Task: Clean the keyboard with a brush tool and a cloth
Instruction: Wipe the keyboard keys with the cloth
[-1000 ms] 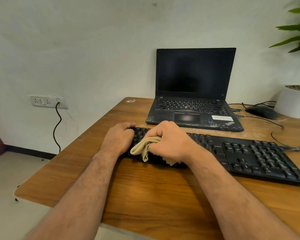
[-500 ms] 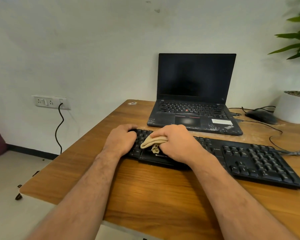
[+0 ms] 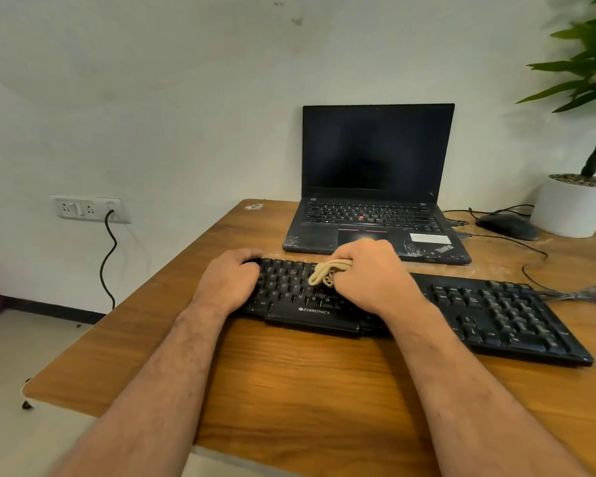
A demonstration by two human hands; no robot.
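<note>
On the wooden desk [image 3: 307, 383], near its front edge, lies the black keyboard [image 3: 427, 304], angled so its right end runs toward the viewer. The left hand [image 3: 229, 282] grips the keyboard's left end, fingers curled over the far corner, holding it steady. The right hand [image 3: 372, 275] has its fingers curled round a bunched beige cloth [image 3: 327, 271] and presses it onto the keys at mid-left of the board. No brush tool in view. Judged step: wiping the keys with the cloth; the right half and number pad look not yet reached.

Risks from here:
- The cloth is wadded, a loose fold hangs out at the thumb side; it could snag a keycap edge and lever it up if dragged hard.
- Pressure is off-centre; if the left hand's hold slackens, the keyboard could skid or pivot on the smooth desk, toward the laptop [image 3: 375, 222] just behind it.
- The keyboard cable [image 3: 578, 296] trails off the right end; a shove that way could tug it.
- Can't tell whether the keyboard is plugged in; if so, the wipe fires keystrokes, though the laptop screen is dark.
- A bunched cloth mostly touches the key tops, so grime between keys likely stays.
- The mouse [image 3: 506, 226] and plant pot [image 3: 572, 208] are well apart, low risk.
</note>
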